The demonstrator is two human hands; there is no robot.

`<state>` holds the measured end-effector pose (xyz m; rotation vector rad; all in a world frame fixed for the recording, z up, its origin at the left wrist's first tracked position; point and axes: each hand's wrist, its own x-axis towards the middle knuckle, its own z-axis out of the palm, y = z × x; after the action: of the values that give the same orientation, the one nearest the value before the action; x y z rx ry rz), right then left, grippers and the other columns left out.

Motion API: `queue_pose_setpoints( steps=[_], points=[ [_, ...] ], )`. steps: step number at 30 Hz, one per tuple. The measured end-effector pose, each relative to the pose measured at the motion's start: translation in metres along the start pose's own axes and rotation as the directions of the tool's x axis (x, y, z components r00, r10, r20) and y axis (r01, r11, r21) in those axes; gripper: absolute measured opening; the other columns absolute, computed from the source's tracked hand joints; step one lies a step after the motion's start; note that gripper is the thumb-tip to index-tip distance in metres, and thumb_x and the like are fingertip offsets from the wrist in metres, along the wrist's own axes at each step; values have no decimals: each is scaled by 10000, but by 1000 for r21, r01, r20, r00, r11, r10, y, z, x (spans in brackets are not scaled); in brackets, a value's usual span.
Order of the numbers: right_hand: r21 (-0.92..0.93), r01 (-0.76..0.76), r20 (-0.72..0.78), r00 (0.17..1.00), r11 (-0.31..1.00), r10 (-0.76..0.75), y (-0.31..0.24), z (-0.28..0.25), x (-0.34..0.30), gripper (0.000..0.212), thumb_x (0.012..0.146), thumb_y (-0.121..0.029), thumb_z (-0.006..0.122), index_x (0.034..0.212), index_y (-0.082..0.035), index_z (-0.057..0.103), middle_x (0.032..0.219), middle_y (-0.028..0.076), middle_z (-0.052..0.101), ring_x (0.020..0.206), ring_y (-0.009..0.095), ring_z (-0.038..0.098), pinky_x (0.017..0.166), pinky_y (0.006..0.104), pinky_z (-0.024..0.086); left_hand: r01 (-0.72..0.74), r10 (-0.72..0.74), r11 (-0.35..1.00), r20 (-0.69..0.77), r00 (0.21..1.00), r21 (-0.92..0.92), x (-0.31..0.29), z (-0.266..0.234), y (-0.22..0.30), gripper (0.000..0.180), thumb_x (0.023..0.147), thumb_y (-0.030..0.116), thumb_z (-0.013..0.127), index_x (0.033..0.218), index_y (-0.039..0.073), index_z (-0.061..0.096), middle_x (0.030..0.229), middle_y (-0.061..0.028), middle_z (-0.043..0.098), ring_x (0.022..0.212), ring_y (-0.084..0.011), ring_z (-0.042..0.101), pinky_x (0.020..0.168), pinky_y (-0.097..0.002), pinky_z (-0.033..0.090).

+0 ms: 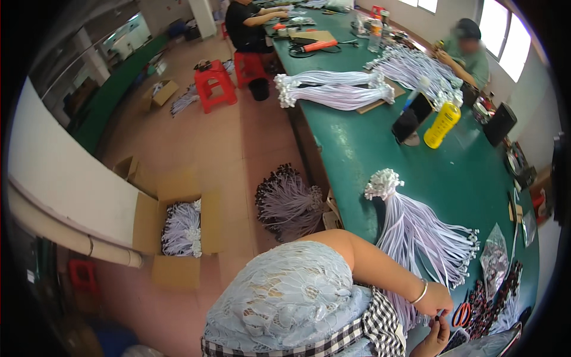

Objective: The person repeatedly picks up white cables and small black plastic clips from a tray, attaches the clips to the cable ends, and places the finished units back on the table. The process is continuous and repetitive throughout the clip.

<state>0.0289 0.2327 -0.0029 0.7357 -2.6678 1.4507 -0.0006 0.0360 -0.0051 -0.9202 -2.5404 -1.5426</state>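
- At five o'clock in the view, the left hand and right hand meet fingertip to fingertip over the bench.
- The right fingers look closed in a pinch on a small dark piece; whether the left fingers grip it too cannot be told.
- That piece is probably light and hard, too small for anything but fingertips; best held by its sides.
- At eleven o'clock from the hands lies the bundle of white cables, partly under the forearm. The strands look soft and bendy, each nearly weightless, though the whole bunch likely sags.
- Lift the bunch by its gathered end, toward its eleven o'clock; a single cable is better taken just behind its connector, as tugging mid-strand could tangle neighbours or strain the joint.
- Orange-handled scissors lie just beside the hands at three o'clock, so keep strands off the blades.
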Motion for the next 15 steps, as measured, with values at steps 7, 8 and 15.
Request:
queue_pose_setpoints(
  steps=[7, 8, 15],
  points=[
    [-307, 15, -195, 978, 951, -79, -4, 8, 21, 147, 827, -50, 655, 915, 67, 658, 880, 166, 675, 807, 248, 647, 728, 322, 514, 29, -35, 984, 34, 999, 176, 21, 7, -13, 242, 696, 293, 692, 870, 128, 721, 799, -108, 690, 765, -283, 657, 680, -386, 506],
    [-286, -33, -244, 969, 958, -40, 1, 10, 25, 139, 822, -54, 662, 899, 62, 659, 865, 160, 674, 799, 246, 644, 721, 324, 508, 40, -49, 976, 37, 998, 215, 26, 6, -18, 223, 697, 292, 680, 844, 130, 724, 799, -108, 691, 762, -284, 658, 674, -389, 508],
    [-342, 86, -79, 990, 936, -120, 22, 2, 53, 122, 793, -64, 686, 855, 38, 662, 808, 153, 663, 752, 266, 627, 702, 350, 493, 111, -207, 803, 100, 973, 585, 43, 2, -18, 220, 698, 251, 609, 810, 105, 729, 801, -119, 693, 768, -300, 662, 639, -412, 506]
  ],
)
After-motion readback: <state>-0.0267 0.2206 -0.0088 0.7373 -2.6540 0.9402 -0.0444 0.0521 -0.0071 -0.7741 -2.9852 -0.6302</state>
